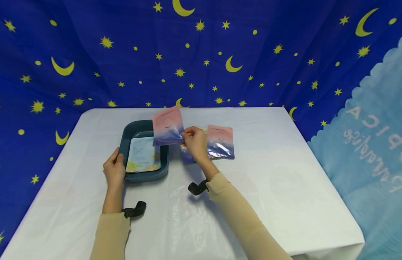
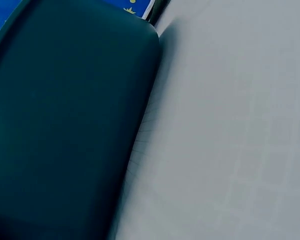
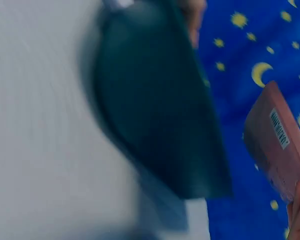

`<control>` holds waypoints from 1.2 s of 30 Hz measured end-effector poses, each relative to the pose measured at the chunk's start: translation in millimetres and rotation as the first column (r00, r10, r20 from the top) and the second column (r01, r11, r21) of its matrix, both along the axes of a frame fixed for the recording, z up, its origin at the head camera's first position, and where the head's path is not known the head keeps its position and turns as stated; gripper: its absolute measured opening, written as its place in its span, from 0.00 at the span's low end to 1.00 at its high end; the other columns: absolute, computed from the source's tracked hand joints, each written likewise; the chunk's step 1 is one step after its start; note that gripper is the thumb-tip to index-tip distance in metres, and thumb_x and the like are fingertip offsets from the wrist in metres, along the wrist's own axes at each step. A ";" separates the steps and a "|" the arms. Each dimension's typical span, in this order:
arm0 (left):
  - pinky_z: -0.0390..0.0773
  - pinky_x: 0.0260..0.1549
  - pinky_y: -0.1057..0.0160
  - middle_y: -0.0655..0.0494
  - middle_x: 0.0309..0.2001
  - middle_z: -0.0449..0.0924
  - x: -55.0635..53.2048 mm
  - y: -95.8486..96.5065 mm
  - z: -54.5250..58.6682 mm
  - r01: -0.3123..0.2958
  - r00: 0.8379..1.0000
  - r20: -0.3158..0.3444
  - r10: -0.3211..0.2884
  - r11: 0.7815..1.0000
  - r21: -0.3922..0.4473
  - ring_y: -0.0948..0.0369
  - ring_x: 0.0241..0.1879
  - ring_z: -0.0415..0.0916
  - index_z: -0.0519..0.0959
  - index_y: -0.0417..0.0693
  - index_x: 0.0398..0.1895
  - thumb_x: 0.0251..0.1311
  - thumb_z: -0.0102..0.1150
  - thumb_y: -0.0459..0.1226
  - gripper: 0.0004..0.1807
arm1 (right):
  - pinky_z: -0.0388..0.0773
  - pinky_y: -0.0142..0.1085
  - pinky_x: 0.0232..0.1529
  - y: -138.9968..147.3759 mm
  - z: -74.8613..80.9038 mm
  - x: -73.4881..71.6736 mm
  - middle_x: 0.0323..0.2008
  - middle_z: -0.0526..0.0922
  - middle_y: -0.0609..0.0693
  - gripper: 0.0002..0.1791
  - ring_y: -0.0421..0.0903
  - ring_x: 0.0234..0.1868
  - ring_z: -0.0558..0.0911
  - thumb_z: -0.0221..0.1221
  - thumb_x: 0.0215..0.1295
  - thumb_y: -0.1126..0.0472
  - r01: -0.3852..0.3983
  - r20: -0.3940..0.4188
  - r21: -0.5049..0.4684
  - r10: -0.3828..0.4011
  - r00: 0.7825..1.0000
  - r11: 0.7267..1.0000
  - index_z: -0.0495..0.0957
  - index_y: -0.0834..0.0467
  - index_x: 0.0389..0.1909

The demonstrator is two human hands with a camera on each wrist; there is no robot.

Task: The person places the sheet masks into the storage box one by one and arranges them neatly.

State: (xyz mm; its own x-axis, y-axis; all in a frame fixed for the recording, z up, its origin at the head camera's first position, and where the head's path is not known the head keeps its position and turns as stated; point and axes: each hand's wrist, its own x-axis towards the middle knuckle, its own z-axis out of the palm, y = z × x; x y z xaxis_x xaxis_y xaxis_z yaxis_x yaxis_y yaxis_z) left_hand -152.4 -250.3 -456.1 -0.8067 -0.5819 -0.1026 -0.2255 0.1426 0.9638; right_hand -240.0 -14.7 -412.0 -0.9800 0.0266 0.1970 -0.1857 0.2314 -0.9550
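Observation:
A dark teal plastic tray (image 1: 147,177) stands on the left part of the table, and my left hand (image 1: 114,169) grips its left rim. Inside it lies a pale blue sachet (image 1: 143,155) with yellow-green print at the bottom. My right hand (image 1: 195,141) pinches the lower right edge of a pink-to-purple sachet (image 1: 168,126), held up over the tray's right side. In the right wrist view, the barcoded back of this sachet (image 3: 277,142) shows beside the fingers. The left wrist view shows only the tray's outer wall (image 2: 75,125); the hand is out of it.
To the right of the tray lies another pink-to-purple sachet (image 1: 220,141), with more packets partly hidden under my right hand. A white cloth covers the table (image 1: 279,187). Blue star-and-moon fabric (image 1: 201,54) hangs behind, and a light blue cloth (image 1: 376,144) hangs at the right.

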 end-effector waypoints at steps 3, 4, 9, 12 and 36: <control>0.53 0.74 0.50 0.43 0.74 0.57 0.4 -0.5 -0.4 0.003 1.000 0.007 -0.003 1.000 0.001 0.49 0.75 0.50 0.62 0.47 0.73 0.76 0.39 0.37 0.24 | 0.80 0.29 0.17 -20.8 -4.6 8.4 0.25 0.86 0.62 0.03 0.41 0.14 0.81 0.61 0.61 0.72 -0.023 -0.021 0.060 0.024 0.999 0.998 0.80 0.71 0.30; 0.53 0.74 0.50 0.43 0.74 0.57 0.6 -0.7 -0.5 0.004 1.000 0.007 -0.004 1.000 0.002 0.48 0.75 0.50 0.62 0.47 0.73 0.76 0.39 0.37 0.24 | 0.79 0.28 0.16 -27.2 -5.7 11.2 0.25 0.86 0.61 0.03 0.43 0.14 0.82 0.61 0.61 0.72 -0.027 -0.030 0.081 0.030 0.999 0.996 0.80 0.70 0.30; 0.54 0.73 0.50 0.42 0.73 0.58 0.9 -0.9 -1.1 0.016 1.000 -0.008 -0.016 1.000 0.006 0.48 0.75 0.51 0.62 0.46 0.73 0.75 0.39 0.37 0.24 | 0.76 0.22 0.16 -52.6 -10.4 26.5 0.24 0.86 0.57 0.03 0.44 0.17 0.84 0.60 0.62 0.72 -0.042 -0.084 0.224 0.063 0.994 0.974 0.80 0.68 0.30; 0.55 0.73 0.51 0.42 0.73 0.59 1.1 -0.1 -1.0 0.021 1.000 -0.015 -0.021 1.000 0.010 0.48 0.74 0.51 0.62 0.45 0.73 0.75 0.39 0.37 0.24 | 0.73 0.19 0.16 -63.7 -13.7 34.0 0.24 0.87 0.55 0.03 0.41 0.17 0.84 0.60 0.62 0.70 -0.057 -0.102 0.301 0.092 0.990 0.952 0.80 0.67 0.31; 0.56 0.73 0.52 0.42 0.72 0.60 -0.8 0.1 0.2 -0.009 1.000 -0.001 0.009 1.000 -0.008 0.49 0.73 0.54 0.63 0.44 0.72 0.75 0.41 0.36 0.24 | 0.75 0.30 0.22 -28.9 1.5 36.2 0.24 0.86 0.48 0.11 0.42 0.23 0.82 0.65 0.62 0.56 0.051 -0.229 0.605 0.112 0.967 0.795 0.87 0.60 0.34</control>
